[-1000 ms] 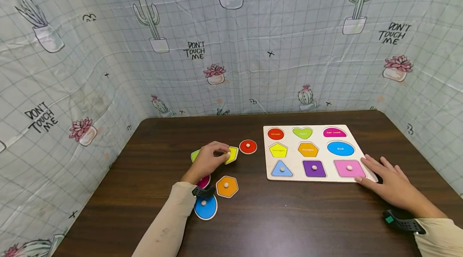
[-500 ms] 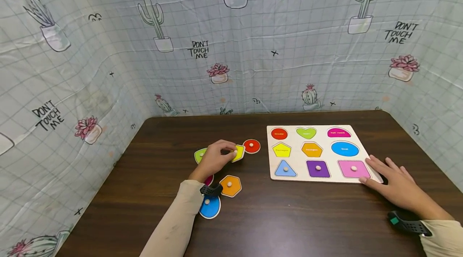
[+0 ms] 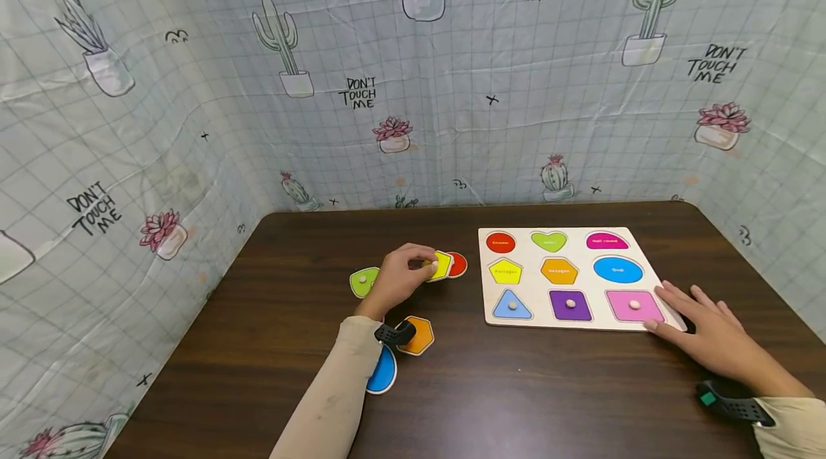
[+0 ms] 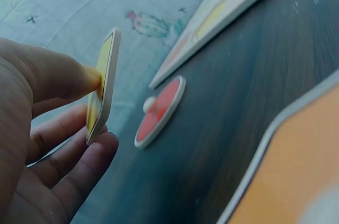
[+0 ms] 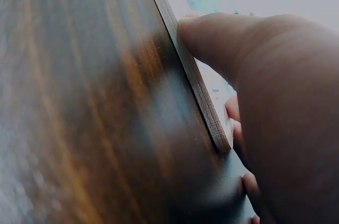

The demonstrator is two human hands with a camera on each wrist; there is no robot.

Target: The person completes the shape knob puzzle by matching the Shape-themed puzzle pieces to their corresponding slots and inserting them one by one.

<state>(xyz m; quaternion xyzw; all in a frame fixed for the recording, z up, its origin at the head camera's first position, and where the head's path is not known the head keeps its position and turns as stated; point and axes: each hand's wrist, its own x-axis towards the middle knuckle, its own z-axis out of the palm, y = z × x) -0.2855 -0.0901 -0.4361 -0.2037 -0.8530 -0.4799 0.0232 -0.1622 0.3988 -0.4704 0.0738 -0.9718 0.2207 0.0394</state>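
Observation:
My left hand pinches a yellow pentagon puzzle piece by its knob. In the left wrist view the piece stands on edge between thumb and fingers, raised off the table. A red round piece lies just beyond, partly covered by it in the head view. My right hand rests at the near right corner of the wooden puzzle board, fingers extended along the right side. In the right wrist view the thumb touches the board's near edge. A blue triangle, purple square and pink rectangle with knobs sit in its front row.
Around my left wrist lie a green piece, an orange hexagon and a blue oval, partly hidden by the arm. The brown table meets a cactus-print cloth behind and at both sides.
My left hand has lifted the yellow pentagon and carried it right, so it now overlaps the red piece in view. The right hand stays at the board's corner. The head view has shifted slightly.

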